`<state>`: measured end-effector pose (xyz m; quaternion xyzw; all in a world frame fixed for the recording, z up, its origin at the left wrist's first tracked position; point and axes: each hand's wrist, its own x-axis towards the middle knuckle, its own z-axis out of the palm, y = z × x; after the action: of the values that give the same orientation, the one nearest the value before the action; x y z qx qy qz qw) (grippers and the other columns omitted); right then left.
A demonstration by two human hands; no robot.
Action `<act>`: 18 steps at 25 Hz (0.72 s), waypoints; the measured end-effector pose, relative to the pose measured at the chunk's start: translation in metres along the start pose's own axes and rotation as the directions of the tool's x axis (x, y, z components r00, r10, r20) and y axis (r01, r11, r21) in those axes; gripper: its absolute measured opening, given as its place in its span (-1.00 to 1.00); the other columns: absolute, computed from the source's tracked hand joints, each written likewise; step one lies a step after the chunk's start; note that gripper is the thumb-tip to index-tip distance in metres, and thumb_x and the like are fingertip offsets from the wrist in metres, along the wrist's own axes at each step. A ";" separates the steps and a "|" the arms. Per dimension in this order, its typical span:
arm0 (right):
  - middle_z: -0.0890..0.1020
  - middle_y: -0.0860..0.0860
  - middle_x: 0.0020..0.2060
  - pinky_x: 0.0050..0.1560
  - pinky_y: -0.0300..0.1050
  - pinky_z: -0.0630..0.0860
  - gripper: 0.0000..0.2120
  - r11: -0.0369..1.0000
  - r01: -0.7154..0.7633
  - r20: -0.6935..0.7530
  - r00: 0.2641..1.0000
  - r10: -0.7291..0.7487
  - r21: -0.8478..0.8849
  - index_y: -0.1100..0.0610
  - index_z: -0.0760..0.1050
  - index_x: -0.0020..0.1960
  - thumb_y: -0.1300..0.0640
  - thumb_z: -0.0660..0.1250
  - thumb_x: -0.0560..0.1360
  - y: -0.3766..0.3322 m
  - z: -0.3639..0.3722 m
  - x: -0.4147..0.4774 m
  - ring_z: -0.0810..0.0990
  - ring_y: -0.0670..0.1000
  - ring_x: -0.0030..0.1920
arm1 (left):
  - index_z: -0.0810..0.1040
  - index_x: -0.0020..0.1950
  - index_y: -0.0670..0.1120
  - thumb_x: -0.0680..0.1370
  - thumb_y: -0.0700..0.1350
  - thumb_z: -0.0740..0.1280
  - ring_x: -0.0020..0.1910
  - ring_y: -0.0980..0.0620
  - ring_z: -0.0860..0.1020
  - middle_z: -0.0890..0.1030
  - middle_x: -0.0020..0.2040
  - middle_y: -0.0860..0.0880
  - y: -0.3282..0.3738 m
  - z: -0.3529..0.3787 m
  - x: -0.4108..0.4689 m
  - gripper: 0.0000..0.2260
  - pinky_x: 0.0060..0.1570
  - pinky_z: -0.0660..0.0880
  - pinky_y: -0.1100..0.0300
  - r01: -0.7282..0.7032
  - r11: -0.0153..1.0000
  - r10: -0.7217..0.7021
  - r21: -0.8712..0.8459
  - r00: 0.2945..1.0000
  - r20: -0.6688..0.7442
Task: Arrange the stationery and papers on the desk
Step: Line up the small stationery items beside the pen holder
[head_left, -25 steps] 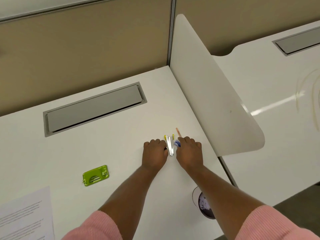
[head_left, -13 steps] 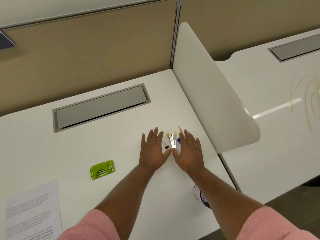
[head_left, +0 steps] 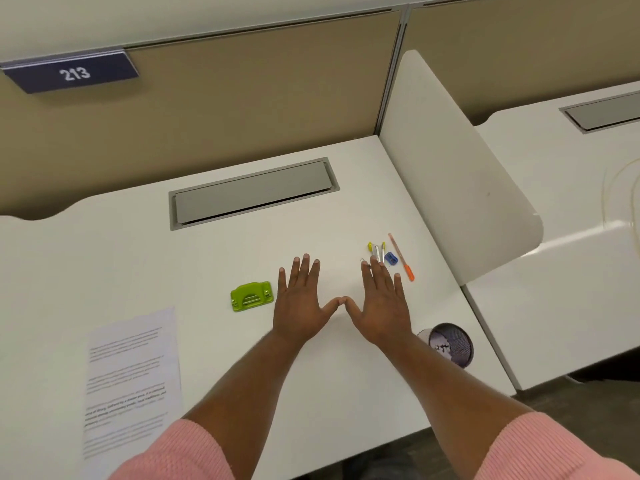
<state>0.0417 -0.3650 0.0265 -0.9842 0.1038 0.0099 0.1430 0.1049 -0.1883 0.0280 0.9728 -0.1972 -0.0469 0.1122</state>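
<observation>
Both hands flat and empty between sorted and unsorted stationery.

Left hand [head_left: 300,301] and right hand [head_left: 380,304] palm-down on the desk [head_left: 221,268], fingers spread wide, thumbs touching. Orange pen [head_left: 401,257], blue sharpener [head_left: 391,258] and staple remover [head_left: 377,251] lined up just past the right fingertips; green hole punch [head_left: 251,296] beside the left hand, printed sheet [head_left: 130,379] farther left. Best next: slide the punch into the row, then square the sheet.
</observation>
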 end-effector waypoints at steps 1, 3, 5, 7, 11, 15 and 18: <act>0.06 0.06 0.62 0.58 0.16 -0.01 -0.19 1.000 0.011 0.002 1.000 -0.011 -0.005 0.12 0.04 0.62 -0.35 0.10 0.55 -0.008 0.003 -0.007 0.02 0.04 0.61 | 0.12 0.61 -0.07 0.49 0.50 -0.02 0.62 -0.05 -0.04 0.07 0.63 -0.08 -0.007 -0.002 -0.011 -0.12 0.56 -0.09 -0.15 0.007 1.000 -0.007 0.003 1.000 0.001; 0.04 0.06 0.62 0.59 0.15 -0.04 -0.17 1.000 0.019 0.009 1.000 -0.019 -0.004 0.12 0.03 0.62 -0.37 0.07 0.55 -0.019 0.007 -0.016 0.00 0.04 0.62 | 0.13 0.61 -0.08 0.49 0.51 0.01 0.62 -0.06 -0.01 0.10 0.63 -0.08 -0.017 -0.003 -0.026 -0.12 0.56 -0.06 -0.16 0.025 1.000 -0.025 0.006 1.000 -0.002; 0.02 0.07 0.62 0.59 0.16 -0.04 -0.15 0.999 0.042 0.015 0.999 -0.042 0.008 0.13 0.02 0.62 -0.40 0.05 0.54 -0.035 0.013 -0.030 0.00 0.04 0.61 | 0.15 0.60 -0.10 0.49 0.51 0.03 0.61 -0.05 0.02 0.13 0.62 -0.08 -0.031 -0.005 -0.048 -0.11 0.56 -0.02 -0.15 0.056 0.998 -0.056 0.006 0.998 -0.013; 0.03 0.07 0.62 0.58 0.17 -0.03 -0.13 0.998 0.068 0.023 0.997 -0.069 0.017 0.14 0.04 0.62 -0.42 0.04 0.54 -0.051 0.020 -0.042 0.01 0.06 0.61 | 0.16 0.60 -0.10 0.49 0.51 0.04 0.61 -0.05 0.05 0.15 0.61 -0.07 -0.047 -0.004 -0.069 -0.10 0.56 0.00 -0.15 0.090 0.996 -0.089 0.009 0.996 -0.019; 0.05 0.08 0.62 0.58 0.16 -0.04 -0.12 0.994 0.110 0.053 0.992 -0.111 0.013 0.14 0.05 0.62 -0.44 0.05 0.53 -0.079 0.038 -0.061 0.02 0.06 0.61 | 0.15 0.60 -0.11 0.48 0.52 0.04 0.61 -0.03 0.06 0.17 0.61 -0.07 -0.073 -0.003 -0.105 -0.09 0.56 -0.06 -0.14 0.142 0.990 -0.142 0.019 0.990 -0.007; 0.09 0.08 0.61 0.58 0.17 -0.01 -0.14 0.989 0.150 0.076 0.986 -0.151 0.019 0.14 0.08 0.61 -0.43 0.06 0.54 -0.101 0.059 -0.077 0.05 0.06 0.61 | 0.10 0.62 -0.09 0.49 0.53 0.00 0.62 -0.02 -0.02 0.10 0.63 -0.05 -0.098 0.003 -0.135 -0.10 0.57 -0.11 -0.14 0.202 0.979 -0.202 0.018 0.979 0.033; 0.10 0.07 0.61 0.58 0.18 -0.01 -0.16 0.986 0.164 0.108 0.980 -0.166 0.027 0.12 0.08 0.61 -0.43 0.04 0.55 -0.111 0.076 -0.084 0.06 0.05 0.61 | 0.08 0.62 -0.07 0.50 0.51 0.00 0.62 -0.02 -0.04 0.07 0.63 -0.05 -0.111 0.011 -0.150 -0.12 0.57 -0.11 -0.15 0.235 0.972 -0.234 0.004 0.970 0.064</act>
<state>-0.0166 -0.2221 -0.0112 -0.9861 0.0140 0.0510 0.1577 0.0076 -0.0314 -0.0016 0.9871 -0.0843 -0.0915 0.1010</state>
